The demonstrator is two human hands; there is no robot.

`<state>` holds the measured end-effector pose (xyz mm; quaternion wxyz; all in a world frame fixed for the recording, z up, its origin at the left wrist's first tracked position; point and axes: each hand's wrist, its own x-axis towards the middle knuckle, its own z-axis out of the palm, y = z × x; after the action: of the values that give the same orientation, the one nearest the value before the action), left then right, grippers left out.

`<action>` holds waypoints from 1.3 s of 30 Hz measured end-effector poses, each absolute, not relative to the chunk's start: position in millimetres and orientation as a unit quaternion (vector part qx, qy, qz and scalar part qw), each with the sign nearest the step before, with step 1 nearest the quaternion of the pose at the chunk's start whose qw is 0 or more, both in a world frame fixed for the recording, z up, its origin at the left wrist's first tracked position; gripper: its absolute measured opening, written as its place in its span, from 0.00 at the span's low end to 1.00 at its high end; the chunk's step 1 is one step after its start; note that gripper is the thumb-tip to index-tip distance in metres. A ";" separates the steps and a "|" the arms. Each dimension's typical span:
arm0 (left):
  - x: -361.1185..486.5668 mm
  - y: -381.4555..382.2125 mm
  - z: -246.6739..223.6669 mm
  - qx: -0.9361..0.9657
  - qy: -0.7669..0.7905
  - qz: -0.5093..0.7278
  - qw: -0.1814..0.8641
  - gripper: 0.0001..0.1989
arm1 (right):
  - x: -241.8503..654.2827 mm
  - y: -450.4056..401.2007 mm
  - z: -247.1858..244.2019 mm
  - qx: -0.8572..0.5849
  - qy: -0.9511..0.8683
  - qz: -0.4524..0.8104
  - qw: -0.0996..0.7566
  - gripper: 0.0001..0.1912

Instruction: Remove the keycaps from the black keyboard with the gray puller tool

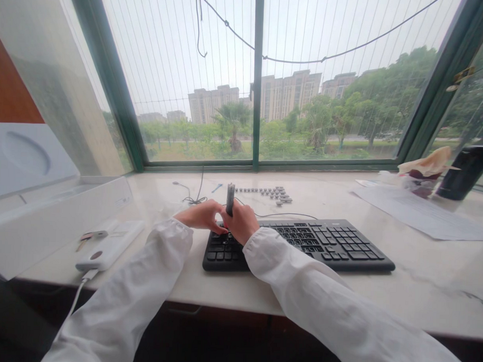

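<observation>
A black keyboard (365, 267) lies on the pale tabletop, and many key positions in its middle lack caps. My right hand (244, 222) is closed around a dark-handled tool (230, 194), held upright over the keyboard's left part. A bit of red shows under the fingers; the tool's lower end is hidden. My left hand (200, 214) is at the keyboard's left end, its thumb on the keys and its fingers curled beside the tool, seemingly gripping the keyboard. Behind the keyboard, small loose keycaps (278, 194) lie in rows.
Thin cables (195, 199) and a small blue stick (217, 188) lie behind my left hand. Left are a white power bank (120, 243) with keys (89, 238) on it and an open white box (58, 211). Papers (418, 211) and a black tumbler (463, 173) stand right.
</observation>
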<state>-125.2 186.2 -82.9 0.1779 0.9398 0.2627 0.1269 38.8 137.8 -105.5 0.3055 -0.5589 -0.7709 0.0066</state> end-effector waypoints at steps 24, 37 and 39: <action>-127.5 188.0 -82.1 0.933 0.302 0.117 0.159 0.14 | 44.0 135.4 -106.6 -0.504 -0.820 -0.037 0.269 0.17; -125.7 187.4 -83.6 0.945 0.239 0.143 0.173 0.11 | 46.0 137.2 -108.0 -0.521 -0.792 0.024 0.317 0.12; -125.9 187.9 -84.6 0.944 0.239 0.147 0.175 0.11 | 46.1 137.7 -108.8 -0.508 -0.800 0.024 0.319 0.13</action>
<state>-125.9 187.9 -84.6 0.1746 0.9438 0.2388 0.1474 46.1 137.7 -108.8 0.3193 -0.5082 -0.7995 0.0237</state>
